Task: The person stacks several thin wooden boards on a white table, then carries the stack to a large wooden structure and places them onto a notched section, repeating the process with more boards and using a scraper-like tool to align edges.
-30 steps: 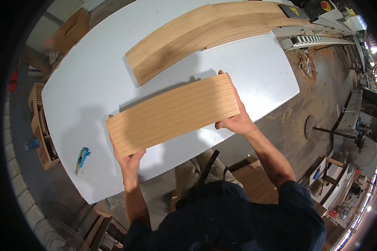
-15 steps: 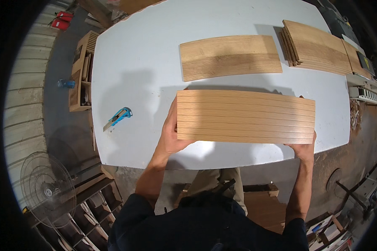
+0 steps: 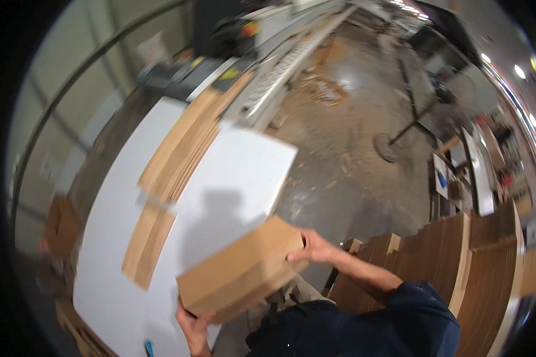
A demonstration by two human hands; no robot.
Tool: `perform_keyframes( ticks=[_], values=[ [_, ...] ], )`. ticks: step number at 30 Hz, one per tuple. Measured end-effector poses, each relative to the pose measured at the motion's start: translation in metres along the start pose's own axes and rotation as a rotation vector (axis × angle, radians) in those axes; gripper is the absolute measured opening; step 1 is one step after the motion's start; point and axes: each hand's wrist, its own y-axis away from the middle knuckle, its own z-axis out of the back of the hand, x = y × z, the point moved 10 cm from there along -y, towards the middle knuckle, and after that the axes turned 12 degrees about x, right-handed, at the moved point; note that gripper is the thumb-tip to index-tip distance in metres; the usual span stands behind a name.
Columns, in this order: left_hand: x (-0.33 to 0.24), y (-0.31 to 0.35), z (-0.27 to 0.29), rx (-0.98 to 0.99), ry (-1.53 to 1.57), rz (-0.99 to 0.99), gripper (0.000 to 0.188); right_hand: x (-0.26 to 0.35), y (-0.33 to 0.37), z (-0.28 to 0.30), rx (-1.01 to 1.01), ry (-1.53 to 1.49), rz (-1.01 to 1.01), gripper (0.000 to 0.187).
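Between my two hands hangs a stack of wooden boards [image 3: 235, 276], with its plain light-brown top side showing; motion blurs its edges. My left hand [image 3: 193, 326] grips the near left end, and my right hand [image 3: 315, 247] grips the far right end, thumb on the side. The stack is held above the edge of a white table [image 3: 238, 154]. A single wood-grain board [image 3: 147, 247] lies on the table left of the stack. Beyond it rest more piled boards [image 3: 181, 146]. A blue utility knife [image 3: 149, 348] shows partly at the lower edge.
At the right stand tall piles of brown boards [image 3: 435, 262]. A roller conveyor [image 3: 286, 71] runs off from the table's far end, beside a grey machine [image 3: 187, 77]. Wood scraps [image 3: 324, 89] and dust lie on the floor. A stand with a round base [image 3: 385, 147] is farther off.
My view has swung right, away from the table's middle. Both hands have carried the stack along toward the table's edge and turned it, so its top side shows instead of the layered edges.
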Motion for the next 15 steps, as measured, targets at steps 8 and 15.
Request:
perform_keyframes(
  ticks=[8, 15],
  values=[
    [0.035, -0.134, -0.233, 0.425, 0.034, 0.353, 0.080, -0.085, 0.182, 0.151, -0.545, -0.403, -0.056, 0.066],
    [0.027, -0.260, -0.477, 0.860, -0.133, 0.413, 0.073, -0.087, 0.285, 0.284, -0.966, -0.677, 0.153, 0.059]
  ],
)
